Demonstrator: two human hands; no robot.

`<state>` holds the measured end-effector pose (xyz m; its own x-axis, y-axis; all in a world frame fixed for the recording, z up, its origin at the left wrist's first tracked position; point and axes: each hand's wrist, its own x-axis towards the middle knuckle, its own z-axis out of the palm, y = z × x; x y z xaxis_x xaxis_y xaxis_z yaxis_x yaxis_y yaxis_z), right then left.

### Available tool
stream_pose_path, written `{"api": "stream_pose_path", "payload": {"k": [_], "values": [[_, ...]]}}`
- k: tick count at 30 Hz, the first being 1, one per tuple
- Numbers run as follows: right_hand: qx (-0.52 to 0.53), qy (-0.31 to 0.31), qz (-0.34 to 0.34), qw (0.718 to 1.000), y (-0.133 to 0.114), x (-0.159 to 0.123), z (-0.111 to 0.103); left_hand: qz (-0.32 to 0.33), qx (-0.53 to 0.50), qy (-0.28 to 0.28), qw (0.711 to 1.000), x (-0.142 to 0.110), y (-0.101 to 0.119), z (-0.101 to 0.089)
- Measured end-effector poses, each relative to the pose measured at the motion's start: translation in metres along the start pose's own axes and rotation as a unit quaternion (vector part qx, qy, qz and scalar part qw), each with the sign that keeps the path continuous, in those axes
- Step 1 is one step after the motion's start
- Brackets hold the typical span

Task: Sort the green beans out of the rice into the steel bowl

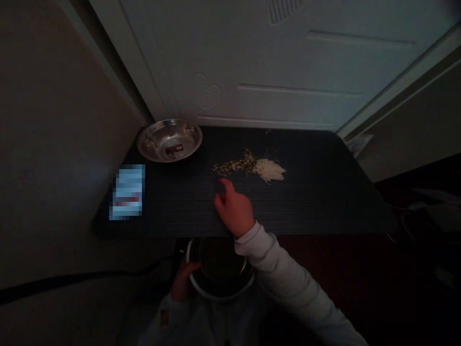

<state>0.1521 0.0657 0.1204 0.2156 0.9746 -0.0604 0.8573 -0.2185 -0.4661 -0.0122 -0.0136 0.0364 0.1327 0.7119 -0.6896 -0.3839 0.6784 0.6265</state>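
Observation:
My right hand (235, 206) is low over the dark table, its fingers curled and thumb near the forefinger. A dim greyish patch shows between them; whether it is a held thing I cannot make out. Just beyond the fingertips lies a loose strip of mixed green and pale grains (237, 166), joining a heap of white rice-like grains (270, 170) on its right. Below the table's front edge my left hand (183, 281) grips the left rim of a round bowl (221, 293), thumb over the edge. The bowl's inside is dark, and my right forearm covers part of its right side.
A shiny steel basin (149, 142) with a label inside stands at the table's back left. In front of it lies a lit phone-like screen (127, 192), blurred out. The black table (324, 192) backs onto a white panelled door (281, 67); a wall flanks the left.

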Motion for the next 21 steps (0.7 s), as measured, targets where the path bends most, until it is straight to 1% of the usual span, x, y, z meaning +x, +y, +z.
{"api": "stream_pose_path", "payload": {"k": [4, 8, 14, 21], "values": [[0.018, 0.01, 0.028, 0.999, 0.014, -0.003, -0.003, -0.007, 0.005, 0.009, 1.0, -0.001, 0.003, 0.006], [0.028, 0.02, 0.039, 0.999, 0.024, -0.006, -0.006, 0.004, 0.01, 0.011, 1.0, -0.002, 0.006, 0.009], [0.066, 0.023, 0.037, 0.997, 0.041, -0.012, -0.015, -0.024, 0.015, 0.009, 1.0, 0.001, 0.003, 0.002], [0.071, 0.034, 0.046, 0.996, 0.065, -0.017, -0.027, -0.015, 0.0, 0.017, 1.0, 0.006, -0.006, -0.003]]}}
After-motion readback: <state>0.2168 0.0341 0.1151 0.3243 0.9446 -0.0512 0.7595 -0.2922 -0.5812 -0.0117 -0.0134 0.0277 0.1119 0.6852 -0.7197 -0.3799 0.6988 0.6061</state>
